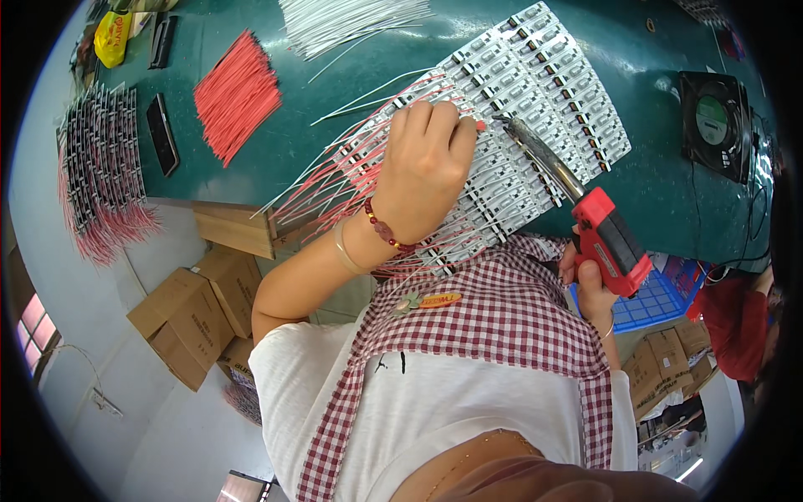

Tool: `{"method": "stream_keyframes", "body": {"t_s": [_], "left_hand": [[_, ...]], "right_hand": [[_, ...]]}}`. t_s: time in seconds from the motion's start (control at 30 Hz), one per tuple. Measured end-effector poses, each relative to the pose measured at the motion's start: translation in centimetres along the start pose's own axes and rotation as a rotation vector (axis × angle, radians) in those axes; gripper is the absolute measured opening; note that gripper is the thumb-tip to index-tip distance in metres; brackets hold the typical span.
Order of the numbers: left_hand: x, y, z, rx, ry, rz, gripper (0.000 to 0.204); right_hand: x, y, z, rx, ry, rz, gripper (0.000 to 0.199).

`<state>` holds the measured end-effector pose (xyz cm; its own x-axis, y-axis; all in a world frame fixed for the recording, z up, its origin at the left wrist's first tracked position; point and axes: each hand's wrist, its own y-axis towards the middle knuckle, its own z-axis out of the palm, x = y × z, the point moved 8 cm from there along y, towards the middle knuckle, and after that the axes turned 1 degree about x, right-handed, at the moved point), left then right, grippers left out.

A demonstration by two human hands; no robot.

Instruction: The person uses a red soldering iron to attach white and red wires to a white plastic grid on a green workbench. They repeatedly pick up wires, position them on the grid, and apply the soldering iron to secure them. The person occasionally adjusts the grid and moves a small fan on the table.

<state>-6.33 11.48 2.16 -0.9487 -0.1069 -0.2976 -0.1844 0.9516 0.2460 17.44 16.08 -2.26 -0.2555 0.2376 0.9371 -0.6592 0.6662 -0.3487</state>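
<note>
My left hand (428,163) is closed above a panel of small white circuit boards (523,79), its fingers pinched together. A bit of red wire (480,125) pokes out at the fingertips; the rest of it is hidden by the hand. Many red and white wires (322,188) fan out leftward from the boards. In my right hand (588,280) is a red and black soldering gun (609,243), gripped by its handle. Its metal tube points up and left, with the dark tip (502,120) over the boards, close to the left fingertips.
A bundle of red wires (237,96) and a pile of white wires (347,21) lie on the green table (293,92). At left are a phone (162,135) and wired boards (99,155). A black fan (715,125) stands right. Cardboard boxes (188,322) and a blue basket (648,305) sit below.
</note>
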Motion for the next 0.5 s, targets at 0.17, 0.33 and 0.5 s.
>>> {"method": "stream_keyframes", "body": {"t_s": [0.17, 0.33, 0.5], "left_hand": [[0.1, -0.3, -0.1, -0.015, -0.006, 0.0, 0.026], [0.0, -0.5, 0.2, -0.032, -0.003, 0.027, 0.028], [-0.1, -0.3, 0.0, -0.038, -0.014, 0.034, 0.026]], "right_hand": [[-0.7, -0.2, -0.2, 0.01, 0.003, 0.042, 0.06], [-0.5, 0.0, 0.3, 0.007, -0.006, 0.051, 0.035], [-2.7, -0.4, -0.3, 0.021, -0.306, -0.016, 0.055]]}}
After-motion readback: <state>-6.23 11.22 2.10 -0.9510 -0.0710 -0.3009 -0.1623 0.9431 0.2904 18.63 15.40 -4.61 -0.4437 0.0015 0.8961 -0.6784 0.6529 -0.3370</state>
